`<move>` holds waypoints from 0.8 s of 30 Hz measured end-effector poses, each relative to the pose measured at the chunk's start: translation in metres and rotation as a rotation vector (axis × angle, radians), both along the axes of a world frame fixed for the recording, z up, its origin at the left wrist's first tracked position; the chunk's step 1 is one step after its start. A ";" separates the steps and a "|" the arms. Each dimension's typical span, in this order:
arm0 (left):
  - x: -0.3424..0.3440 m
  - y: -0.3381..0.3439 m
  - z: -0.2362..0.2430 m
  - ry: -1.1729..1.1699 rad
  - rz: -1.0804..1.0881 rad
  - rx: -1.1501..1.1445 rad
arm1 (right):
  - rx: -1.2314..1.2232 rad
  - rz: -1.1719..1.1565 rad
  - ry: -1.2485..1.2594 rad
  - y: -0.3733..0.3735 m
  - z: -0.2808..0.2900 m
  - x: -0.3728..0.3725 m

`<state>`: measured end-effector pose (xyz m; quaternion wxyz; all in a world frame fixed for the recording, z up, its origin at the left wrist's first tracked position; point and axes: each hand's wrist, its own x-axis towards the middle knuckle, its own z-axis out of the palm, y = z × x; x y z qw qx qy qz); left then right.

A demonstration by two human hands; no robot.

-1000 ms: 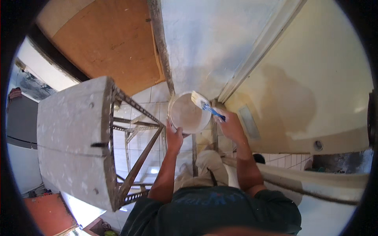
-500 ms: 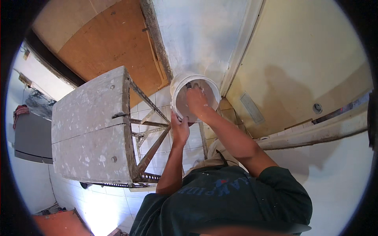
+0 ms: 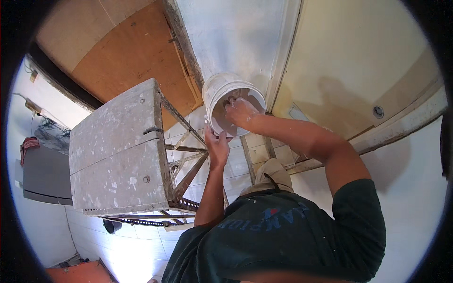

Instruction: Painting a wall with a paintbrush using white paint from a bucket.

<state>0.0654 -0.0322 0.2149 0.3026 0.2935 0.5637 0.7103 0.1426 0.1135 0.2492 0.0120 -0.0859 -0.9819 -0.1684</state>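
Observation:
A white plastic bucket (image 3: 211, 86), smeared with something pale, is tilted with its mouth toward me. My left hand (image 3: 217, 147) grips the near left part of its rim, thumb and fingers closed on the edge. Inside the mouth is my right hand (image 3: 240, 112), whitened with residue over the knuckles. Its fingers are curled near the far inner wall, next to something small and dark. What they hold is hidden by the hand. Greyish-pink residue coats the inside of the bucket.
Left of the bucket stands a paint-spattered plank platform (image 3: 118, 151) on a perforated metal frame (image 3: 191, 177). A brown wooden panel (image 3: 132, 61) rises behind it. To the right are a cream panel (image 3: 358, 56) and a raised ledge (image 3: 401, 129). A small dark pot (image 3: 112, 227) sits on the tiles.
The bucket's mouth has tipped further toward me, showing more of its outer wall. My right elbow has swung outward to the right, while my left hand keeps its place on the rim.

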 end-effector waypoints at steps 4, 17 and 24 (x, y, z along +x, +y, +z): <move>0.011 0.003 -0.001 -0.062 0.067 0.047 | 0.074 -0.075 -0.093 -0.010 0.023 0.007; -0.005 -0.008 -0.035 0.183 0.056 -0.193 | -0.478 -0.429 0.137 0.030 0.003 -0.011; -0.005 -0.005 -0.036 0.749 0.372 -0.145 | -0.294 -0.541 0.255 -0.024 -0.001 -0.003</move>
